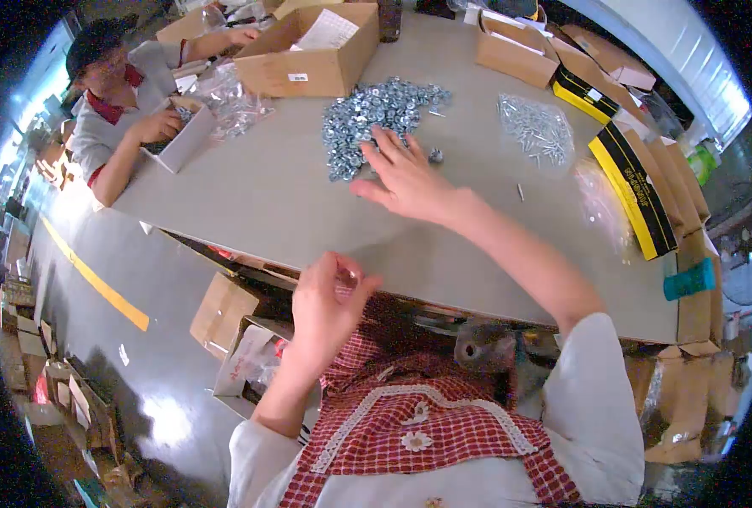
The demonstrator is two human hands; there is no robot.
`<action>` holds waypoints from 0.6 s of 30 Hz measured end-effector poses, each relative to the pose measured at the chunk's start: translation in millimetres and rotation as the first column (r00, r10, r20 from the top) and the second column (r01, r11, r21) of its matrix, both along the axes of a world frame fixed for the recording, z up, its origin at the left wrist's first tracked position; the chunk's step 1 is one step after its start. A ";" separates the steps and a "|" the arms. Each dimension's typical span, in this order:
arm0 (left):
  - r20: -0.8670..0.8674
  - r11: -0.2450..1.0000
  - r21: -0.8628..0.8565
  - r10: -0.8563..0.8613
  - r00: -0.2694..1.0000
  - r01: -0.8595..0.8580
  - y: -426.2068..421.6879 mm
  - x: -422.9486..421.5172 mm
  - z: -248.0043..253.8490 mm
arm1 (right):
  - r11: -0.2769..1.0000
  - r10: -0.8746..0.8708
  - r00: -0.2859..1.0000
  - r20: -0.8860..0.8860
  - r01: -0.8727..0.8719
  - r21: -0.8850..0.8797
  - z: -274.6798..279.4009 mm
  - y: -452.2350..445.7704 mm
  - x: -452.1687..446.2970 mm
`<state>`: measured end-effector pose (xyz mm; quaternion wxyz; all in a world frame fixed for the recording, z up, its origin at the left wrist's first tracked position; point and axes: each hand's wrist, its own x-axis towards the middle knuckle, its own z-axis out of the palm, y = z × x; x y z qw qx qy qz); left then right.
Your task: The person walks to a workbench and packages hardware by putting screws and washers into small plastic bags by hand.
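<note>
A pile of small shiny metal fittings [355, 114], nut-like in shape, lies on the grey table [266, 182]. My right hand [406, 178] reaches over its near edge, fingers spread and fingertips at the fittings. One loose fitting [435, 156] sits just beside that hand. Closer to my body, at the table's front edge, my left hand [329, 300] is raised with its fingers curled in. Whatever it may hold is hidden by the fingers. To the right lie a clear bag of screws [535, 129] and a single metal pin [520, 193].
Across the left corner, a co-worker [126, 102] has one hand in a white box [179, 140] of parts. A cardboard box [308, 59] stands behind the pile. Black-and-yellow boxes [634, 190], a plastic bag [600, 203] and a teal roll [689, 279] line the right edge.
</note>
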<state>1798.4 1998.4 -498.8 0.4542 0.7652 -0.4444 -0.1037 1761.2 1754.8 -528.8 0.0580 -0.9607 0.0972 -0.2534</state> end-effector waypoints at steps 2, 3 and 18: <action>-0.167 0.991 0.056 -0.112 0.979 0.123 15.6 -3.8 -0.7 | 0.995 -0.069 0.987 -0.146 0.058 -0.078 -5.9 -5.0 12.5; -0.223 0.960 0.157 -0.194 0.955 0.231 20.5 -5.8 4.4 | 0.997 -0.028 0.989 -0.148 0.015 -0.082 -11.0 -6.0 10.2; -0.227 0.556 0.257 -0.760 0.609 0.790 -36.8 -118.0 -177.7 | 0.997 -0.072 0.927 -0.368 0.069 -0.020 25.2 51.7 -181.5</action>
